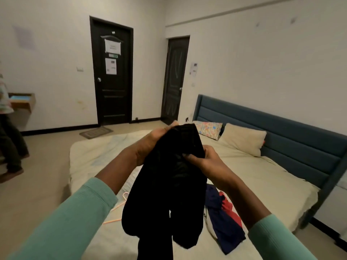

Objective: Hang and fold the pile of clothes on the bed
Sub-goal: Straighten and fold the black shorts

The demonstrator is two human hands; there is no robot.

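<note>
Clamped at the upper edge by the left grip [150,141], fingers curled over the cloth, and pinched just beside it by the right grip [204,160]: a black garment [169,184] (probably trousers, judging by the two hanging legs). Lifted above the bed [262,175], likely to let it drop straight before folding. Below on the mattress, the remaining navy-and-red clothes pile [221,212]; to its left, a pink hanger [112,221], near enough to reach.

Pretty dim indoor shot, soft all over
Wide-angle bends the walls [262,53] at the edges; black garment [169,194] is a detailless blob.
</note>
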